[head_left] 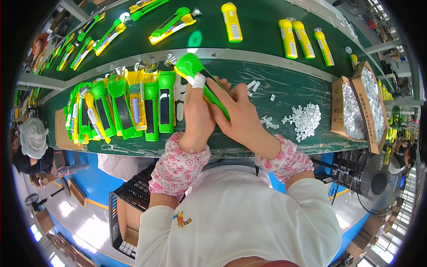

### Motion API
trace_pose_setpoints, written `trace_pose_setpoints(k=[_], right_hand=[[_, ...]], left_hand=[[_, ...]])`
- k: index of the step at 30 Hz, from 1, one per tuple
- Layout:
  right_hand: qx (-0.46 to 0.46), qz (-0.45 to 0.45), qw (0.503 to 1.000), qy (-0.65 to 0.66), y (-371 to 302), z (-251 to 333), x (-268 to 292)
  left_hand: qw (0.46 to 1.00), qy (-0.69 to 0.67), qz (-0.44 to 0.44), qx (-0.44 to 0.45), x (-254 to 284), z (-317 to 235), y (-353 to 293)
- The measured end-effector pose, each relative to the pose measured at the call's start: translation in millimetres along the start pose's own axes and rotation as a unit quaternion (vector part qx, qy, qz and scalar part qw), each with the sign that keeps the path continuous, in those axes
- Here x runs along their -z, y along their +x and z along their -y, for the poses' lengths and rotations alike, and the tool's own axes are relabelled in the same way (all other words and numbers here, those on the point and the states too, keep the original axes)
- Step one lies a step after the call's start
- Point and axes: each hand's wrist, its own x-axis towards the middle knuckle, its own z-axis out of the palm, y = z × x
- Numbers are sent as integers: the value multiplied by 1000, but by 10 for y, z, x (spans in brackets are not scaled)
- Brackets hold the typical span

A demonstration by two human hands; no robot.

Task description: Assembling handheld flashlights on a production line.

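Between my two hands is a green and yellow flashlight (190, 65) with a dark panel along its body, tilted with its wide head toward the far left. My left hand (196, 115) wraps round its near side, a white covering on one finger. My right hand (239, 111) closes on the body from the right, fingers over the dark panel. Just left of my hands, several green and yellow flashlight bodies (120, 104) with dark panels lie packed side by side. To the right, small white plastic pieces (304, 121) form a loose pile, with a few scattered nearer my right hand.
Beyond a pale rail (249, 55), a green belt (262, 26) carries yellow flashlights (231, 22) and opened green-yellow ones. Cardboard boxes (351, 109) of small shiny pieces stand at the table's right end. A black crate (129, 213) sits below left; fans stand at both sides.
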Motion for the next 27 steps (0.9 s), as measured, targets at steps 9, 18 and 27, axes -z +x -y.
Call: trace_pose_setpoints(k=[9, 18, 27], right_hand=[[164, -41, 985, 13, -54, -190, 183], [-133, -16, 987, -85, -323, -1146, 853], [-186, 107, 953, 216, -52, -1191, 903]], left_hand=[[994, 58, 70, -63, 94, -207, 93], [968, -104, 178, 140, 366, -217, 169], [987, 61, 128, 79, 143, 75, 24]])
